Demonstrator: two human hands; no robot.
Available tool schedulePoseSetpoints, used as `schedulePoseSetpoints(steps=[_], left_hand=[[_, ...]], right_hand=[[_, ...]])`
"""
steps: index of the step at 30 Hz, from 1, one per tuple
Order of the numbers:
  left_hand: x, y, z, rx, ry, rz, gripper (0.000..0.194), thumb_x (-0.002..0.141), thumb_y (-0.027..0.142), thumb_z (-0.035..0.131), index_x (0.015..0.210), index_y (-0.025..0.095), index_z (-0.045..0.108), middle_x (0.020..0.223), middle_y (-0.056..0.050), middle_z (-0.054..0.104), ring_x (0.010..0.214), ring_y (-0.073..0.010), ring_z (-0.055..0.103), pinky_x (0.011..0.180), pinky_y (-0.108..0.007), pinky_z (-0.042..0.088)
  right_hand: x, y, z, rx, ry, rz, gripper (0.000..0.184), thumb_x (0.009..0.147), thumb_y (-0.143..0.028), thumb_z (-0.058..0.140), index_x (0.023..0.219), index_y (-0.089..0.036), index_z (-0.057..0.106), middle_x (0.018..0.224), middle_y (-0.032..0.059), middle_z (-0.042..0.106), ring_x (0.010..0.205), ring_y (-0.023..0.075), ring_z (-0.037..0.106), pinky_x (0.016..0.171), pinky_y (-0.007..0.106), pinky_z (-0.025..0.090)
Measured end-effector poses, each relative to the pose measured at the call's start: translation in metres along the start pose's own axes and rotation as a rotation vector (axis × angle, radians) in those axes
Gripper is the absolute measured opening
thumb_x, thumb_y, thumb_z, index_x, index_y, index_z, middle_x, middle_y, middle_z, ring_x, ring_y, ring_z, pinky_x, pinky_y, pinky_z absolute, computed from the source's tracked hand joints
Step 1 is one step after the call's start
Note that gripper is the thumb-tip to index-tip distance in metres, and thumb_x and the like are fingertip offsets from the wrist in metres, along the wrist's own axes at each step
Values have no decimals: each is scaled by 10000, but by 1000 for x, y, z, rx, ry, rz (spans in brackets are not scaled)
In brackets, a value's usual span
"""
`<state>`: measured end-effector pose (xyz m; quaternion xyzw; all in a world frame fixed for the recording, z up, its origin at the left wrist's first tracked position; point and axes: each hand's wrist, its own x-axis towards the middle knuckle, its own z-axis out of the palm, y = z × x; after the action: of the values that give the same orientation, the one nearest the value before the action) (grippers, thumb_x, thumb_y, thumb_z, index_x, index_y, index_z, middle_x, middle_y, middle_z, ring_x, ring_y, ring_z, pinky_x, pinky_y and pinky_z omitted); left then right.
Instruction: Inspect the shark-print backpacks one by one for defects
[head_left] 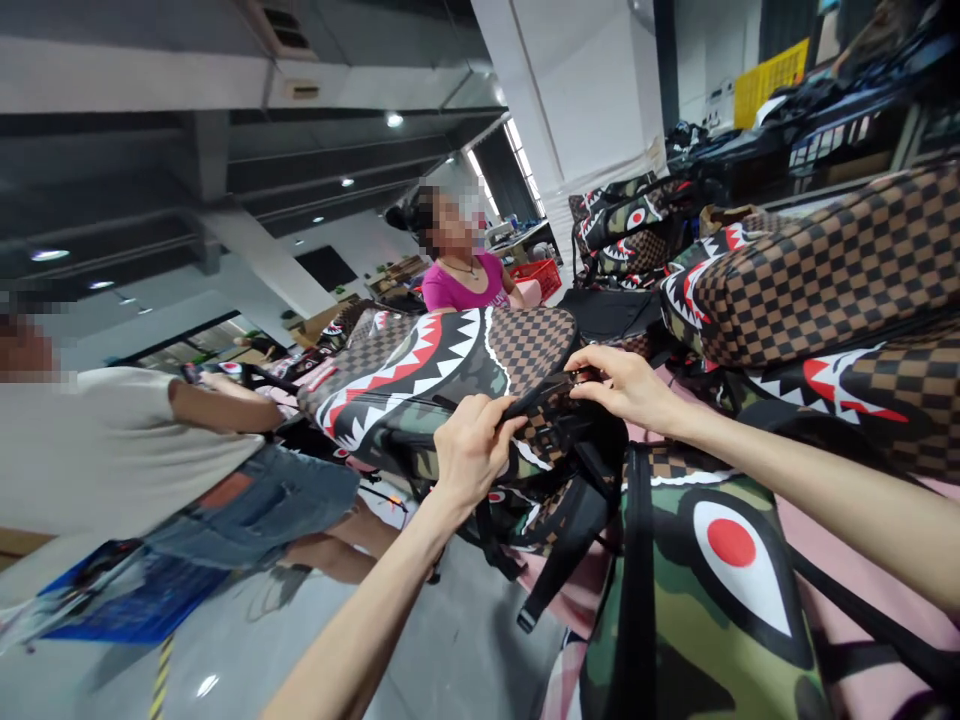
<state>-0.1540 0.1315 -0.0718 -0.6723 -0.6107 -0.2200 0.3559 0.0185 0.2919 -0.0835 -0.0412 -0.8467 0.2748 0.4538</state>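
Observation:
A backpack (536,335) with brown checks, camouflage and a red-and-white shark mouth lies in front of me, tilted. My left hand (476,440) is closed on its dark zippered edge, thumb and fingers pinching the rim. Farther along the same edge, my right hand (619,385) pinches the backpack too, near what looks like the zipper; the exact piece between its fingers is too small to make out. Black straps (574,530) hang beneath the backpack. Close on the right lies another backpack (675,590), camouflage with a large red-and-white eye.
More checked backpacks (840,270) are piled at the right and behind. A person in a magenta shirt (461,285) is across from me; another in a white shirt (90,450) stands at left beside a blue crate (142,600). A white pillar (577,90) rises behind.

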Motion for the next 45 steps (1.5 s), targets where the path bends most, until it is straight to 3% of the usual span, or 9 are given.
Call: schedulePoseSetpoints(steps=[4,7,11,15,18,29,34,39,45], left_hand=[[15,32,-52,-53,95,129,134,857,235,575,917,126,626,683,-12,554,621,-121,500,565,-228,386],[15,58,-86,-156,153,41,94,849,207,581,875,129,627,668,-2,546,612,-108,506,570,-221,395],[4,78,-108,-332,145,-93,94,849,214,577,844,136,631,662,6,553,615,-102,538,583,-213,421],[-6,82,-114,-382,132,-174,129,852,263,566,853,161,644,677,5,573,631,-113,561,594,-223,436],[-9,82,-118,-396,125,-203,146,853,277,558,863,163,649,684,-1,580,649,-123,570,608,-232,443],[-12,83,-119,-404,163,-200,138,855,261,554,856,159,648,702,-13,593,657,-129,570,611,-237,435],[-15,83,-119,-413,160,-195,130,855,253,556,849,162,648,688,-8,588,642,-123,560,602,-234,428],[-15,83,-121,-400,152,-187,123,855,245,550,836,171,645,677,0,582,636,-117,555,593,-227,422],[-16,82,-121,-412,154,-190,127,855,250,557,850,156,644,688,-9,584,642,-122,550,603,-237,430]], right_hand=[[-14,-56,-28,146,219,131,190,797,-216,623,981,-202,578,891,-7,616,796,151,573,718,256,431],[-47,-94,-38,99,365,161,176,808,-221,620,978,-218,575,900,-15,607,792,142,568,720,248,435],[-90,-132,-36,-70,428,133,138,832,-206,611,961,-225,565,880,-11,606,768,145,560,715,265,428],[-99,-154,-35,-297,349,39,96,860,-204,591,954,-208,572,848,11,618,812,181,542,773,327,400],[-93,-163,-37,-406,285,52,97,847,-199,611,939,-194,581,827,15,622,791,189,536,747,335,390],[-81,-172,-30,-526,209,99,105,811,-179,644,905,-194,600,880,30,656,811,205,560,736,332,368],[-78,-168,-35,-352,120,130,121,805,-190,642,917,-227,617,884,1,657,815,187,570,762,322,382],[-76,-160,-40,-278,165,163,120,805,-236,627,925,-233,640,887,9,662,816,193,582,804,352,390],[-72,-159,-56,218,151,274,182,774,-300,636,923,-197,618,846,10,642,764,171,604,691,287,470]])
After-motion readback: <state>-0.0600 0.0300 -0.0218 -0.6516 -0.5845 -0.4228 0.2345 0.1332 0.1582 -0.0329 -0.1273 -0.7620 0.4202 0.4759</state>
